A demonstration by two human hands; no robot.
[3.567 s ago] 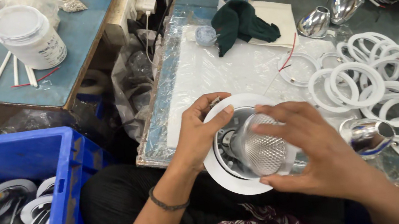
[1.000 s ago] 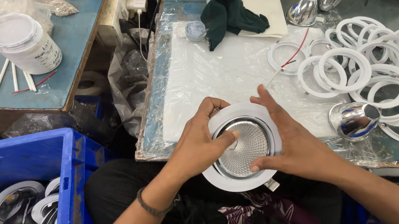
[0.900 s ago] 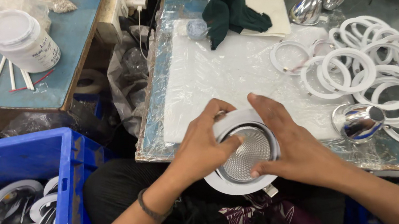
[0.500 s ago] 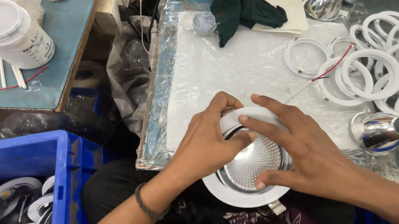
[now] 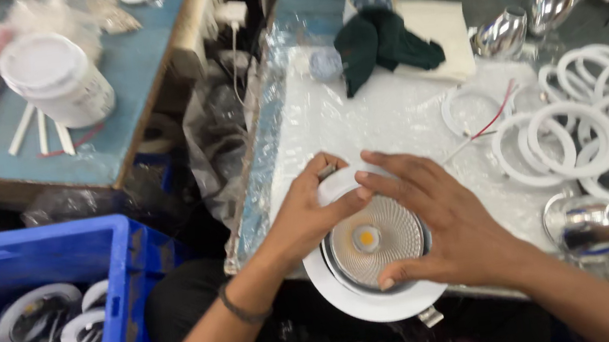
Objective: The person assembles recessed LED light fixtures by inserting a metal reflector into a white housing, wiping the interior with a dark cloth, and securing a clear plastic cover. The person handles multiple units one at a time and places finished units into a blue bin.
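Both my hands hold a round white downlight fitting (image 5: 371, 304) at the near edge of the table. Its ribbed silver reflector (image 5: 387, 251) faces up, with a small yellow chip at the centre. My left hand (image 5: 310, 214) grips the fitting's left rim, thumb on top. My right hand (image 5: 438, 220) lies over the right side, fingers spread across the rim and reflector. A metal spring clip (image 5: 430, 317) sticks out below the fitting.
Several white rings (image 5: 594, 138) are piled at the right, with shiny reflector cups (image 5: 590, 226) nearby. A dark green cloth (image 5: 381, 41) lies at the back on the white sheet (image 5: 360, 115). A blue crate (image 5: 48, 326) of fittings stands lower left. A white jar (image 5: 57, 79) sits on the left table.
The fitting has been turned in my hands so the reflector faces straight up and the yellow chip shows. My right fingers have shifted over the rim.
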